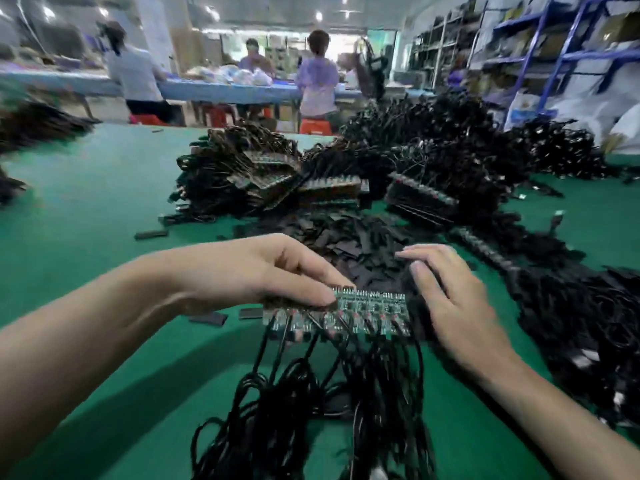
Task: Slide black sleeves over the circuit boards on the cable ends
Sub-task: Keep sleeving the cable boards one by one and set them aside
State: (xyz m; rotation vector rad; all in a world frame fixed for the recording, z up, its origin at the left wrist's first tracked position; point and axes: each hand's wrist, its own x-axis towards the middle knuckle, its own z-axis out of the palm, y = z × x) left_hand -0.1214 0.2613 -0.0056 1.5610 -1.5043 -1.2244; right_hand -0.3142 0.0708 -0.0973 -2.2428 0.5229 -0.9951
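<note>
Lying at the far left edge of the green table (86,209) is a blurred dark heap (34,123), and a single loose sleeve (151,234) sits apart on the bare cloth. Nearer the middle, the left hand (277,271) reaches in from the lower left and pinches the left end of a strip of circuit boards (367,311), thumb underneath and fingers curled over the top edge. The strip is held level just above the table, directly in front of the person. Black cables (311,393) run from its near edge and drop in tangled loops toward the camera. Just beyond the strip lies a pile of black sleeves (346,240), flat and scattered, with stacks of cable bundles (242,174) behind it. Right of the strip, the right hand (446,292) is over the near side of the sleeve pile, palm down, fingers nearly straight and slightly spread, gripping nothing that shows; it is blurred, so contact with the sleeves cannot be told. Farther right a large heap of black cables (571,323) covers the table, and blue shelving (568,57) stands at the back.
</note>
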